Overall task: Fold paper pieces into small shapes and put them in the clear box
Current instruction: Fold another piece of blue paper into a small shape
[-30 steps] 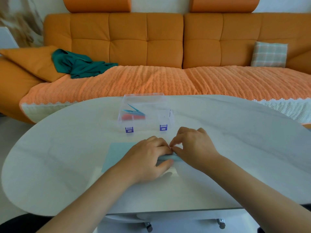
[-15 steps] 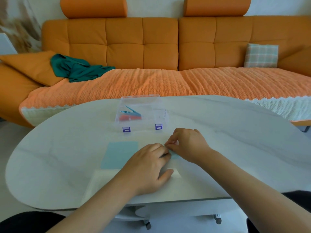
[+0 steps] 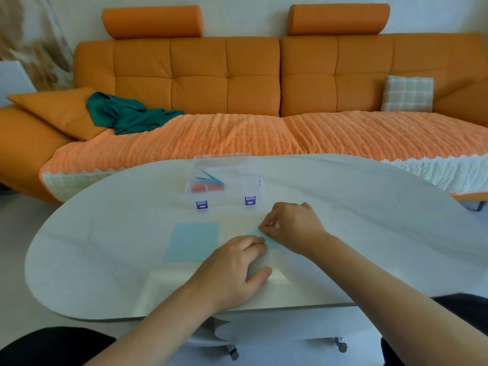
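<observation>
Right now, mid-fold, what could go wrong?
1. The right hand pinches only one corner of the blue paper piece; the left hand touches its near edge, so the fold may skew.
2. The spare blue sheet lies right by the left hand and could get swept aside.
3. I cannot tell whether the clear box is open.

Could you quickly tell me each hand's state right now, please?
Left hand: open, fingertips pressing the light blue paper piece.
Right hand: closed, pinching that paper's corner.

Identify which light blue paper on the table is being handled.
The small piece pinched by the right hand, left hand at its edge; the larger sheet lies flat and untouched further left.
</observation>
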Action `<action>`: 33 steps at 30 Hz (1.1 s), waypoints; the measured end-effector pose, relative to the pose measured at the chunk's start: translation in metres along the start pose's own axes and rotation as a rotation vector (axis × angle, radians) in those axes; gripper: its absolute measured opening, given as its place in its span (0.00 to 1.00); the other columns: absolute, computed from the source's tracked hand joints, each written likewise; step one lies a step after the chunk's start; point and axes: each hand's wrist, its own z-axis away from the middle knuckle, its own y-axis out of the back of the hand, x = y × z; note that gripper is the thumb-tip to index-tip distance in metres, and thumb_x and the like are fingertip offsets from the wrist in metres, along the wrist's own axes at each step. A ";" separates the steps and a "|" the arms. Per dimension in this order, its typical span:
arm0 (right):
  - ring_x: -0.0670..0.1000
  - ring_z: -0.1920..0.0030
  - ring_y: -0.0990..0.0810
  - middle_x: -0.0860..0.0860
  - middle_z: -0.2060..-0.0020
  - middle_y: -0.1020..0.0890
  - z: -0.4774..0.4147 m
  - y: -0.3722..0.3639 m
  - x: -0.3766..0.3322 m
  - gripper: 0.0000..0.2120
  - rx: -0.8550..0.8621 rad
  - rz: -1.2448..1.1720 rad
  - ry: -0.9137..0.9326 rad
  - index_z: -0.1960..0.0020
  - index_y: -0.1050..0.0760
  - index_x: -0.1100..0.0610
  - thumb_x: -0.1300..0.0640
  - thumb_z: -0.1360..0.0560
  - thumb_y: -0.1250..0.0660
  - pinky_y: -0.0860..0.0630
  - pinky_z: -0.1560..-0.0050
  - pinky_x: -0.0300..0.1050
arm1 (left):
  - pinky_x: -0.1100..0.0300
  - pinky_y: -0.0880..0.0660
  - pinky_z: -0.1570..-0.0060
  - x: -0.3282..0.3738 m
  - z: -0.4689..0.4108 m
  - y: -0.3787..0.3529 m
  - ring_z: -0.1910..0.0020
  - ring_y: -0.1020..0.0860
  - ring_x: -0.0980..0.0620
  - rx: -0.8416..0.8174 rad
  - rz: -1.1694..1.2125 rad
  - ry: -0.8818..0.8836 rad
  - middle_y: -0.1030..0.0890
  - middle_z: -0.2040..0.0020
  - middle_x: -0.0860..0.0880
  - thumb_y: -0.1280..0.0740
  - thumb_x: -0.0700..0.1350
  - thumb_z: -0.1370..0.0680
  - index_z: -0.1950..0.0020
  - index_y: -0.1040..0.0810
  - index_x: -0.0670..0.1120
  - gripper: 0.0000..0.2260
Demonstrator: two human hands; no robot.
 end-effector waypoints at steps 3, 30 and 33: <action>0.45 0.56 0.21 0.42 0.56 0.20 0.000 0.003 -0.002 0.09 -0.009 -0.008 0.002 0.53 0.17 0.42 0.46 0.23 0.36 0.31 0.48 0.45 | 0.65 0.41 0.29 0.001 0.001 -0.001 0.28 0.38 0.59 -0.032 -0.048 -0.013 0.35 0.26 0.59 0.42 0.62 0.20 0.26 0.32 0.55 0.25; 0.53 0.53 0.18 0.44 0.46 0.16 0.065 -0.021 0.004 0.12 0.209 0.095 0.229 0.56 0.16 0.50 0.53 0.28 0.39 0.23 0.57 0.47 | 0.53 0.20 0.51 -0.008 0.013 0.001 0.44 0.23 0.54 0.092 -0.186 0.086 0.19 0.47 0.52 0.52 0.55 0.24 0.48 0.16 0.42 0.28; 0.52 0.53 0.19 0.43 0.46 0.16 0.067 -0.021 0.004 0.11 0.215 0.119 0.217 0.58 0.17 0.48 0.52 0.28 0.39 0.24 0.57 0.47 | 0.54 0.20 0.55 -0.011 0.017 0.003 0.48 0.23 0.53 0.106 -0.207 0.114 0.19 0.52 0.52 0.52 0.53 0.23 0.52 0.16 0.42 0.26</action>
